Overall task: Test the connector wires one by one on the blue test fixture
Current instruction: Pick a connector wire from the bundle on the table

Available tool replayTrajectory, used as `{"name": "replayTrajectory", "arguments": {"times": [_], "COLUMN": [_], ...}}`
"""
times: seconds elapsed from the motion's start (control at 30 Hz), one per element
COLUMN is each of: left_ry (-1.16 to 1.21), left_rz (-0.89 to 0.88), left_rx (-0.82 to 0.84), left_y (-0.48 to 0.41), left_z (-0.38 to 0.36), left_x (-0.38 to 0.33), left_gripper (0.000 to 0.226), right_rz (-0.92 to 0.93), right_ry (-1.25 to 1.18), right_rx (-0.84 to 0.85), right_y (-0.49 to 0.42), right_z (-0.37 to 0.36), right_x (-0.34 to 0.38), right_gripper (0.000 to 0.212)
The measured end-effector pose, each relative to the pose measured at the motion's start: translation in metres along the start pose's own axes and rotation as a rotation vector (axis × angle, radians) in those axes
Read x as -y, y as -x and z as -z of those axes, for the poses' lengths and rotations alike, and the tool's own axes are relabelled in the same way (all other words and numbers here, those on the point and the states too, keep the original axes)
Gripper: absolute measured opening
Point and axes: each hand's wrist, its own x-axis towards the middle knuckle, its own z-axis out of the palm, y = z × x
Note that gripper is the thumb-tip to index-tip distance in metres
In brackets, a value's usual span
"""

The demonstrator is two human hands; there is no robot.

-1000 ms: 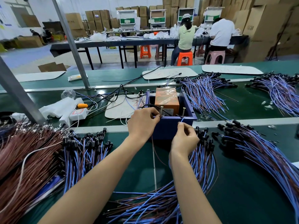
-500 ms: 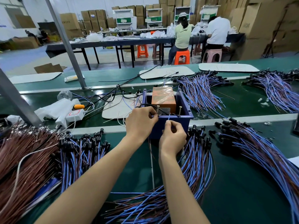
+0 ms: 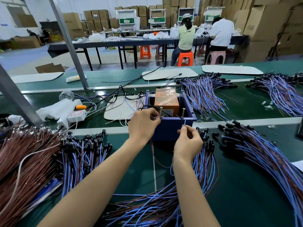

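A white power strip (image 3: pixel 77 116) lay on the green bench (image 3: pixel 246 194), touching a crumpled white bag (image 3: pixel 54 109). A slanted metal post (image 3: pixel 68 45) rose behind them. Farther back, a person in green (image 3: pixel 186 36) sat on an orange stool (image 3: pixel 185 58) and a person in white (image 3: pixel 221 32) on a pink stool (image 3: pixel 215 56), both at a long dark table (image 3: pixel 131 42) near stacked cardboard boxes (image 3: pixel 262 22).

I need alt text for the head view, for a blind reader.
At a blue fixture on a green bench, the left hand pinches a brown wire by a metal pin and the right hand pinches a blue wire. Wire bundles lie all around.
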Motion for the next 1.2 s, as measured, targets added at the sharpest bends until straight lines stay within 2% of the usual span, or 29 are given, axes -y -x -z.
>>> {"name": "replayTrajectory", "arguments": {"times": [0.3, 0.47, 0.6, 0.73, 0.87, 1.1, 1.2], "left_ry": [0.086, 0.282, 0.325, 0.341, 0.353, 0.324, 0.304], "left_rz": [-0.001, -0.138, -0.217, -0.248, -0.236, -0.204, -0.144], "left_rx": [-0.020, 0.024, 0.035, 0.075, 0.092, 0.059, 0.028], "left_y": [0.004, 0.013, 0.018, 0.020, 0.020, 0.020, 0.017], "left_z": [-0.003, 0.000, 0.004, 0.007, 0.008, 0.004, 0.001], "left_x": [0.004, 0.003, -0.001, -0.003, -0.002, 0.001, 0.002], "left_gripper": [0.004, 0.004, 0.008, 0.017, 0.020, 0.007, 0.005], "right_rz": [-0.015, -0.100, -0.149, -0.173, -0.180, -0.252, -0.240], "right_ry": [-0.025, -0.129, -0.204, -0.273, -0.323, -0.345, -0.330], "right_rx": [0.030, 0.195, 0.307, 0.352, 0.357, 0.335, 0.364], "right_y": [0.006, 0.009, 0.010, 0.009, 0.009, 0.005, 0.002], "right_z": [0.000, 0.000, -0.002, -0.003, -0.003, -0.009, -0.012], "right_x": [-0.002, 0.007, 0.014, 0.018, 0.019, 0.018, 0.019], "right_gripper": [0.018, 0.014, 0.015, 0.014, 0.015, 0.026, 0.023]}}
